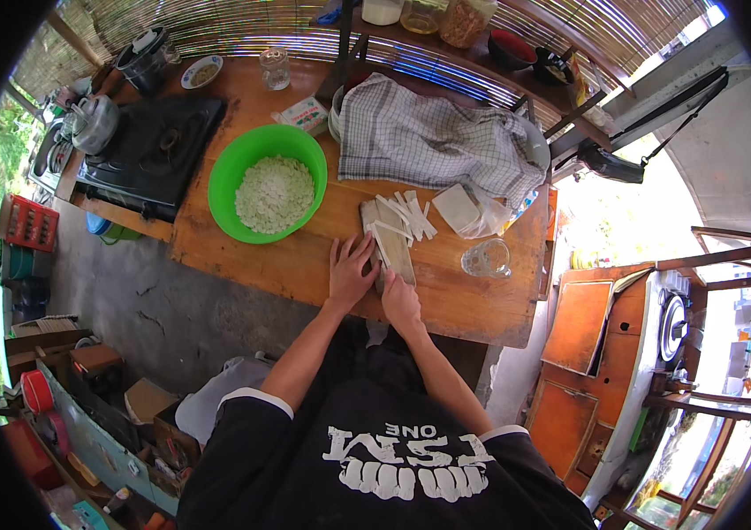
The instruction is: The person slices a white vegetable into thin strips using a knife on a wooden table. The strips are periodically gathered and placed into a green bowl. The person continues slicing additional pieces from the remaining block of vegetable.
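A narrow wooden chopping board (397, 262) lies at the table's near edge, with a long white strip (391, 230) slanting across it. My left hand (351, 273) bears on the board's left side, its fingertips holding a white strip (377, 247) along the edge. Close beside it, my right hand (402, 303) is closed around a knife; the handle is hidden in the fist and little of the blade shows. More white strips (414, 215) are heaped at the board's far end. A pale white block (457, 207) sits to the right, partly in a clear plastic bag (491, 217).
Left of the board stands a green basin (222, 211) holding small white pieces (275, 194). A glass mug (485, 258) is at the right. Behind, a checked cloth (428, 136) covers dishes. A black gas stove (157, 152) carries a kettle (94, 124) at the far left.
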The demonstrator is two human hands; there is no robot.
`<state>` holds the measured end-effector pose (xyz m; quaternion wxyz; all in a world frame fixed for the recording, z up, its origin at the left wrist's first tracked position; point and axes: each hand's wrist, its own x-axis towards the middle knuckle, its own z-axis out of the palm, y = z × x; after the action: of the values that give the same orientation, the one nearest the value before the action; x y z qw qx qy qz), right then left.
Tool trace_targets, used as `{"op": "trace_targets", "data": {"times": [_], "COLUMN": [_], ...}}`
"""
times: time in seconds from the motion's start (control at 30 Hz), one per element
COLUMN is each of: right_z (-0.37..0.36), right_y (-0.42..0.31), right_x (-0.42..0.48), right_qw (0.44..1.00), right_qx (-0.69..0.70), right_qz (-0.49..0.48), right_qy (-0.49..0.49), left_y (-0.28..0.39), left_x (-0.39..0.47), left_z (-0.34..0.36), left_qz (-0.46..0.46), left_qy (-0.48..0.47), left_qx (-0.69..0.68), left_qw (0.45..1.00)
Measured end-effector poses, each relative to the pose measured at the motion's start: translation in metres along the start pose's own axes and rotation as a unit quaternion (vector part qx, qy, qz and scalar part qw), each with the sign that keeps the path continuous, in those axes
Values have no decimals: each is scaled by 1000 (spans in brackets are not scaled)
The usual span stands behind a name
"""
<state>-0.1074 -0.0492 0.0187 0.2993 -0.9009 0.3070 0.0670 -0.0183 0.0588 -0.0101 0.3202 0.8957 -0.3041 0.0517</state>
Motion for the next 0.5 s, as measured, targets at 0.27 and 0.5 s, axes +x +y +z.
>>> {"op": "trace_targets", "data": {"times": [0.27,0.5], "right_z": [-2,-5], "right_y": [6,7], "right_x": [-15,-18], "right_qw": [1000,1000], "right_qx": [8,10], "right_qz": [6,-5], "right_qy": [2,4], "left_y": [1,0], "left_x": [-1,-1], "left_z": [-1,0], "left_qz": [7,1], "left_qy": [12,6], "left_qx": [16,8], "left_qw": [1000,1000]}}
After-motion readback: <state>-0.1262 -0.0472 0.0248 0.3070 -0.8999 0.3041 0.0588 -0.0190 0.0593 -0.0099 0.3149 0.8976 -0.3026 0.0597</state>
